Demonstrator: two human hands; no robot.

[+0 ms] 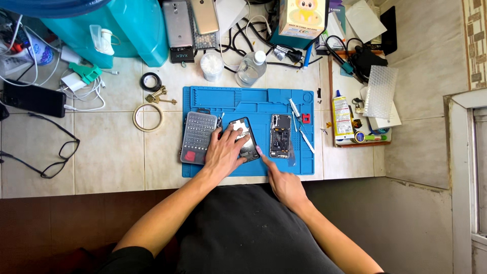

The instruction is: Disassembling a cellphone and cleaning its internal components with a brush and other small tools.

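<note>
Blue mat [243,99], black phone [248,144], grey bit case [198,137]

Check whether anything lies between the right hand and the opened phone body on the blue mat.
Nothing visible does. The right hand points its forefinger at the edge of the dark phone panel under the left hand; the opened phone body lies just beyond on bare blue mat.

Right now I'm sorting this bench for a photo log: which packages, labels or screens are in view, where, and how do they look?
Carton: top centre, boxy, yellow front with cartoon figure.
Glue bottle: right of the blue mat, slim, yellow label.
Dark phone: far left, black, screen off.
Two phones: top centre, grey and gold backs.
Phone panel: on the mat, under the left hand.
</note>
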